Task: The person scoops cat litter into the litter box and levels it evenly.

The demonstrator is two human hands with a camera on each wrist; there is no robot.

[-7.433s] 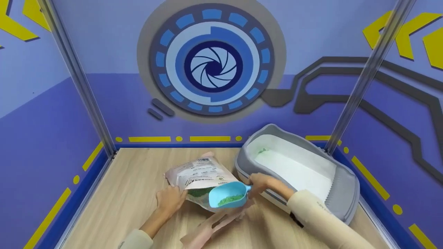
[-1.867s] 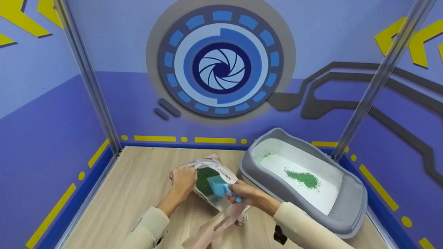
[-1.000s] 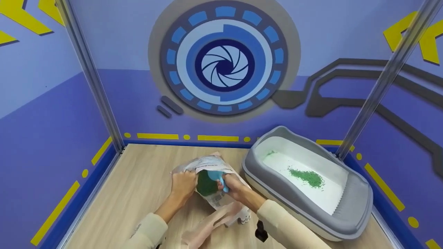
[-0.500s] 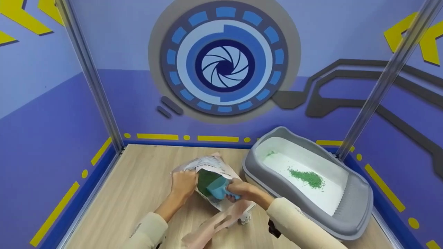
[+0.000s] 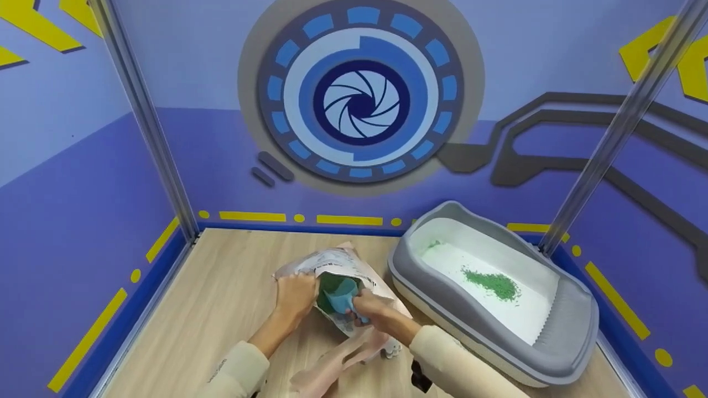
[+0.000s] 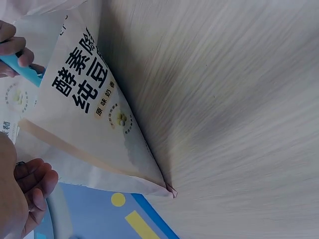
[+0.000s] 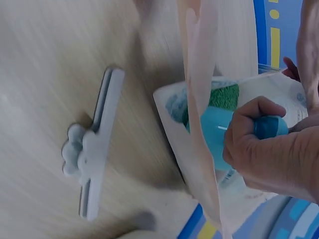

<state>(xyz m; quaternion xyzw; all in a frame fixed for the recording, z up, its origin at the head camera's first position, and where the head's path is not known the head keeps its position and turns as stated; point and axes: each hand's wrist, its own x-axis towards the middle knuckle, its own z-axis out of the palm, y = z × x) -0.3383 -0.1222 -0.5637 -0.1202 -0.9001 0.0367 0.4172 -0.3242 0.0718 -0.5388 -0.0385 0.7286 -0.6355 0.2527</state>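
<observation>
An open bag of green cat litter [image 5: 365,271] lies on the table, its mouth facing me. My left hand [image 5: 296,296] grips the left edge of that mouth; in the left wrist view its fingers [image 6: 37,181] are curled beside the printed bag. My right hand [image 5: 376,309] holds a light-blue scoop [image 5: 342,296] by its handle. The scoop's bowl is inside the bag mouth, over the green litter [image 7: 224,97]. How much litter the bowl carries I cannot tell. A pink flap with a slot [image 5: 326,370] hangs from the bag toward me.
To the right stands a grey and white litter box [image 5: 412,276] with a patch of green litter [image 5: 492,283] on its floor. A grey bag clip [image 7: 99,144] with a scalloped grip lies on the table near the bag. Blue panels enclose the back and sides.
Earlier the loaded scoop was outside the bag; a green patch has since appeared in the litter box. The scoop returned into the bag and has just shifted left and deeper. My left hand stays on the bag.
</observation>
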